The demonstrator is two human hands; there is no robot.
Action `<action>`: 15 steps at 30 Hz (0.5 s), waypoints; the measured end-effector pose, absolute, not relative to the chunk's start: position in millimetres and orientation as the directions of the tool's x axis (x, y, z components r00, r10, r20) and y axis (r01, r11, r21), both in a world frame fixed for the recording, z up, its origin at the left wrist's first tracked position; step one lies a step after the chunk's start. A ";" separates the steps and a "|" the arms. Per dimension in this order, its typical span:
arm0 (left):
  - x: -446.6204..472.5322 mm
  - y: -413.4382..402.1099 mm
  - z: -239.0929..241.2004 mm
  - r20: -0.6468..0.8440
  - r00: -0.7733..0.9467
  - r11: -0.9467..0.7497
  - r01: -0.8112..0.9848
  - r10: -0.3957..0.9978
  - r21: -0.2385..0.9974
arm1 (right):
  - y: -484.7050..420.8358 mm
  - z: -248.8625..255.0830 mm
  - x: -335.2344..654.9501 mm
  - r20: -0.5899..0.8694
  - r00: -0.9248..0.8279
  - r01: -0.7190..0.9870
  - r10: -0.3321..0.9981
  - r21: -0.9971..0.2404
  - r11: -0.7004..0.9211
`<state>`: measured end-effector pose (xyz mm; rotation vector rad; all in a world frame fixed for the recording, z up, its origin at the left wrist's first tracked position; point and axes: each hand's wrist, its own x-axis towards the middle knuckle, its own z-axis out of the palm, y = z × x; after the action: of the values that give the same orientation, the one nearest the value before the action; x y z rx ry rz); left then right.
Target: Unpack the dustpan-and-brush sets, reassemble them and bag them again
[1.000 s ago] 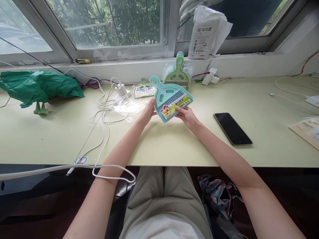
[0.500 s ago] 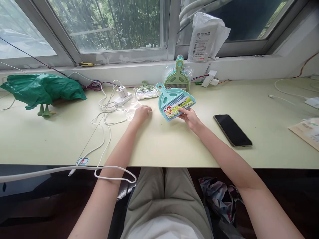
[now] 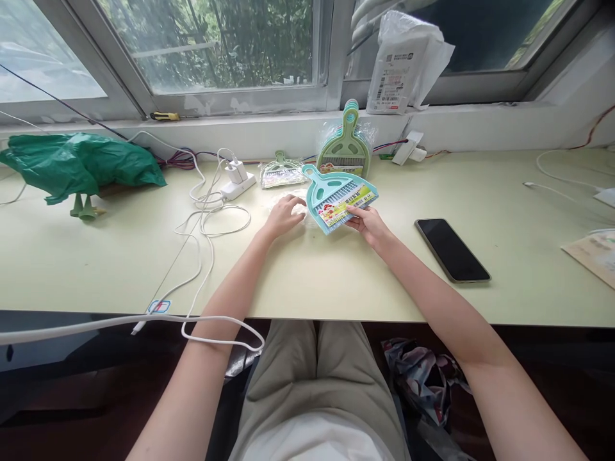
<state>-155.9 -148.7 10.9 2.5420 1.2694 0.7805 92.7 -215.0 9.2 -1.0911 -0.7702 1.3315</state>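
In my right hand (image 3: 369, 225) is a light-blue dustpan and brush set (image 3: 327, 195), held tilted above the table by its lower right edge. A printed card lies across the brush bristles. My left hand (image 3: 287, 216) is just left of the dustpan, its fingers curled on a thin clear plastic bag (image 3: 311, 219). The bag's outline is faint and partly hidden by the hand. Behind the blue set stands a stack of green and blue dustpan sets (image 3: 346, 146). To its left lies a small green set in clear wrap (image 3: 281, 174).
A black phone (image 3: 452, 250) lies right of my right forearm. White cables (image 3: 202, 224) run from a power strip (image 3: 239, 186) across the left side and over my left forearm. A green plastic bag (image 3: 81, 163) lies far left. A white package (image 3: 396, 70) leans at the window.
My left hand has moved right, up to the dustpan, and the clear plastic bag has shifted along with it. My right hand holds the blue set in nearly the same place.
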 end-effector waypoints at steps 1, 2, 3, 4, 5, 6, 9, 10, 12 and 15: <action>-157.6 -147.7 9.2 0.346 0.505 -0.609 0.704 0.791 0.365 | -215.0 8.9 92.8 -0.157 0.126 -0.351 0.980 -0.931 -0.104; -159.4 -146.8 7.8 0.316 0.518 -0.604 0.727 0.795 0.327 | -214.9 8.6 92.9 -0.167 0.117 -0.339 0.979 -0.933 -0.118; -161.3 -146.1 6.8 0.289 0.526 -0.596 0.753 0.800 0.280 | -214.7 8.2 92.8 -0.176 0.103 -0.326 0.979 -0.936 -0.134; -163.3 -145.6 6.1 0.268 0.528 -0.585 0.778 0.806 0.228 | -214.6 7.8 92.6 -0.184 0.087 -0.312 0.979 -0.938 -0.148; -165.3 -145.2 5.8 0.250 0.526 -0.573 0.800 0.813 0.180 | -214.4 7.4 92.3 -0.191 0.071 -0.298 0.979 -0.941 -0.162; -167.2 -145.0 5.8 0.239 0.521 -0.560 0.816 0.819 0.140 | -214.3 7.1 91.9 -0.198 0.057 -0.285 0.978 -0.943 -0.174; -171.4 -144.7 6.8 0.219 0.496 -0.522 0.849 0.840 0.083 | -214.4 6.8 90.4 -0.224 0.031 -0.244 0.974 -0.947 -0.210; -172.1 -144.6 7.1 0.220 0.479 -0.505 0.859 0.850 0.079 | -214.6 7.0 90.0 -0.233 0.021 -0.231 0.972 -0.947 -0.222; -172.6 -144.7 7.7 0.230 0.446 -0.475 0.876 0.865 0.086 | -214.9 7.7 89.7 -0.248 0.004 -0.209 0.969 -0.948 -0.242; -172.5 -144.4 8.2 0.235 0.420 -0.454 0.884 0.877 0.112 | -214.8 8.9 90.3 -0.266 -0.005 -0.180 0.964 -0.948 -0.263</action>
<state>-172.5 -144.4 8.2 2.6709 1.6567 0.4141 90.3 -214.8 8.9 -1.2715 -0.9203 1.4675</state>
